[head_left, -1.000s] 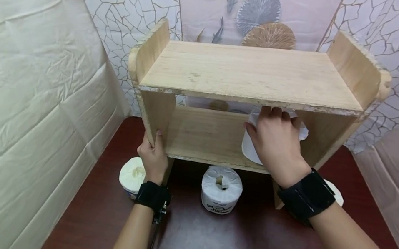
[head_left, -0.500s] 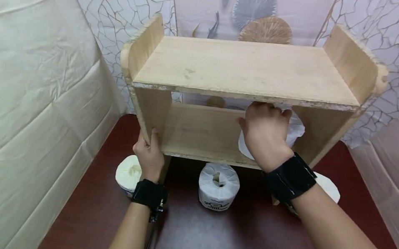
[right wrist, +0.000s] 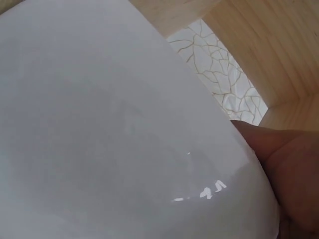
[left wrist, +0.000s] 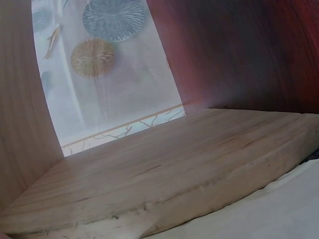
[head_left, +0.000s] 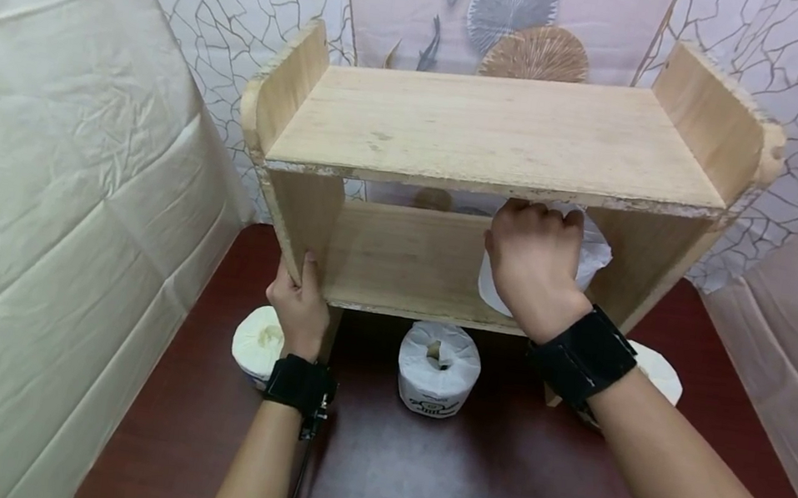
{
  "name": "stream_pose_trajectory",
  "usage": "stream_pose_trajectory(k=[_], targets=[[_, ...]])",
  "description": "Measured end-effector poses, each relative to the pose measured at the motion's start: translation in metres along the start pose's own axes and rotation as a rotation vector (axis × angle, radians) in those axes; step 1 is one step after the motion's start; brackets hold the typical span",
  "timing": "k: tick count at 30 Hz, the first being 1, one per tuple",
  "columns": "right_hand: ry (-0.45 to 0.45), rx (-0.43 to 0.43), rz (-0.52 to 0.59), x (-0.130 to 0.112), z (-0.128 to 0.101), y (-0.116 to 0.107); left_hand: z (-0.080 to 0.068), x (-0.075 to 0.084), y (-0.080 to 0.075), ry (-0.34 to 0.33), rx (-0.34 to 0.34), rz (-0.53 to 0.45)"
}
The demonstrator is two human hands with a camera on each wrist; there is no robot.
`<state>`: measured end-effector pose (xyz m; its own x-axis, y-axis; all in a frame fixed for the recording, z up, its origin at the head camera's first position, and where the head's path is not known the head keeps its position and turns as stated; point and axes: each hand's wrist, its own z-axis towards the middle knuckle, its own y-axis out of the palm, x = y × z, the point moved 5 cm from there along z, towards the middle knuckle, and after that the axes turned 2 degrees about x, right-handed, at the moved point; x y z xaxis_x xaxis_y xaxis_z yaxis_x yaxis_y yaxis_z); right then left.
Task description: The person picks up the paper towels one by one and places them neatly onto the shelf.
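Observation:
A two-tier wooden shelf (head_left: 491,126) stands on a dark red table. My right hand (head_left: 534,258) reaches into the lower tier on its right side and grips a wrapped white paper roll (head_left: 590,261) from above; that roll (right wrist: 114,134) fills the right wrist view, a fingertip (right wrist: 284,164) against it. My left hand (head_left: 299,307) holds the front edge of the shelf's left side panel (head_left: 304,220), thumb on the wood. The left wrist view shows only the lower shelf board (left wrist: 164,174) from close up, no fingers.
Three more wrapped rolls stand on the table under the shelf: one at left (head_left: 258,344), one in the middle (head_left: 438,368), one at right (head_left: 655,375) partly behind my forearm. Cream and pink sheets hang close on both sides. Patterned wall behind.
My right hand has pushed the roll a little deeper into the lower tier. The left hand stays on the side panel. The view has shifted slightly.

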<state>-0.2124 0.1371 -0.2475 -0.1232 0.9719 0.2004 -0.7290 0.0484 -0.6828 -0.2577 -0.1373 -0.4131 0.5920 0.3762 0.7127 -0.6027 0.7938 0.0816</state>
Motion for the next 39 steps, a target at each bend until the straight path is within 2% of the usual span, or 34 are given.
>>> stream_pose_trajectory(k=[11, 19, 27, 35, 39], targets=[[-0.019, 0.021, 0.097, 0.009, -0.003, -0.005, 0.002, -0.001, 0.003, 0.021, -0.006, -0.01], [-0.071, 0.08, 0.087, 0.012, -0.009, -0.01, 0.0, -0.003, 0.001, 0.0, -0.004, -0.01], [-0.062, 0.048, 0.105, 0.016, -0.009, -0.016, 0.002, 0.0, -0.001, 0.011, -0.013, -0.025], [-0.057, 0.007, 0.13, 0.023, -0.013, -0.018, 0.002, -0.003, 0.0, -0.005, -0.011, -0.012], [-0.057, -0.025, 0.147, 0.026, -0.016, -0.02, 0.001, 0.009, -0.001, -0.012, -0.005, -0.003]])
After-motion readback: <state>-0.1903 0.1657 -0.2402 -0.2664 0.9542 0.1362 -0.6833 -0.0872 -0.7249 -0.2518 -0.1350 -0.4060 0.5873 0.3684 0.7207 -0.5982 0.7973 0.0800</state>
